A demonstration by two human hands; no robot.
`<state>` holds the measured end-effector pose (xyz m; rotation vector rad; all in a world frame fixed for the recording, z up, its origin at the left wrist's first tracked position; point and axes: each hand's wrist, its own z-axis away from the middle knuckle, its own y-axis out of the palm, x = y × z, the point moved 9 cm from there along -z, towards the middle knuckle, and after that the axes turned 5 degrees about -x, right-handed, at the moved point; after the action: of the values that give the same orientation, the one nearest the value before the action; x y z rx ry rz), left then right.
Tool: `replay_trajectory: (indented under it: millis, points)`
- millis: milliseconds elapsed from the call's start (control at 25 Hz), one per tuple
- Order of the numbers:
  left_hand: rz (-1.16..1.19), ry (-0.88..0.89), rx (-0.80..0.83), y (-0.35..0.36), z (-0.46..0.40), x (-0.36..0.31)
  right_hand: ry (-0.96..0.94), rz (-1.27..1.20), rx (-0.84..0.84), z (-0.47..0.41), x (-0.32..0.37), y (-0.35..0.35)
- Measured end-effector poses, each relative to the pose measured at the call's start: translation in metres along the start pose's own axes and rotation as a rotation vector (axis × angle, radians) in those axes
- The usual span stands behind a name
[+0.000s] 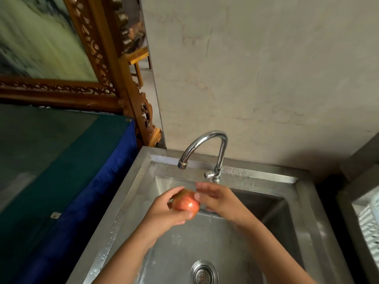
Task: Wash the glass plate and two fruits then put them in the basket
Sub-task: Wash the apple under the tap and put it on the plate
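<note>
below the faucet [207, 148], the left hand [164, 212] is gripping a red apple [185, 201]; the right hand [218, 198], fingers straight, is touching it.

Wet red apple [185, 202] above sink [131, 193]

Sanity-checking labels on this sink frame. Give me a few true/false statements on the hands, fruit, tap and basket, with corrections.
1. The left hand grips the red fruit. True.
2. The right hand is on the tap lever. False: it is beside the fruit with straight fingers, below the lever.
3. The fruit is over the sink. True.
4. The white basket sits left of the sink. False: it is at the right edge.
5. The fruit lies on the drain strainer. False: it is held up, away from the strainer.
</note>
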<state>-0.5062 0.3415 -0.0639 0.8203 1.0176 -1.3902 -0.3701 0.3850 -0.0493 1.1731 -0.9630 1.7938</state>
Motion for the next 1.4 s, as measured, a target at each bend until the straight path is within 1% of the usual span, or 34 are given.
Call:
replay_trajectory:
  millis: [80, 120, 200, 320, 520, 640, 760, 880, 1040, 1200, 1320, 1400]
  points:
    - [-0.160, 0.070, 0.019, 0.010, 0.019, -0.021, 0.039, -0.061, 0.027, 0.024, 0.013, -0.004]
    - [-0.254, 0.108, 0.020, 0.014, 0.028, -0.031, 0.048, -0.053, 0.027, 0.036, 0.019, -0.006]
    - [-0.368, 0.175, 0.034, 0.023, 0.046, -0.051, 0.037, -0.080, 0.015, 0.056, 0.027, -0.010]
    - [-0.345, 0.231, 0.089, 0.032, 0.072, -0.074, 0.021, -0.230, -0.010, 0.084, 0.038, -0.019]
    - [-0.198, 0.201, 0.127, 0.040, 0.110, -0.081, -0.032, -0.359, -0.066, 0.127, 0.046, -0.034]
    - [-0.162, 0.213, 0.193, 0.060, 0.133, -0.089, -0.048, -0.399, -0.161, 0.162, 0.044, -0.045]
    - [-0.136, 0.214, 0.300, 0.089, 0.159, -0.097, -0.059, -0.435, -0.313, 0.213, 0.042, -0.058]
    - [-0.149, 0.200, 0.435, 0.126, 0.191, -0.095, -0.050, -0.452, -0.465, 0.275, 0.033, -0.072]
    - [-0.157, 0.197, 0.591, 0.183, 0.240, -0.079, -0.034, -0.431, -0.625, 0.366, 0.015, -0.088]
    - [-0.214, 0.251, 0.773, 0.250, 0.295, -0.058, -0.042, -0.477, -0.816, 0.460, -0.019, -0.104]
    - [-0.259, 0.285, 0.859, 0.293, 0.324, -0.037, -0.044, -0.516, -0.921, 0.510, -0.056, -0.114]
    - [-0.278, 0.295, 0.875, 0.316, 0.334, -0.023, -0.050, -0.510, -0.951, 0.528, -0.075, -0.125]
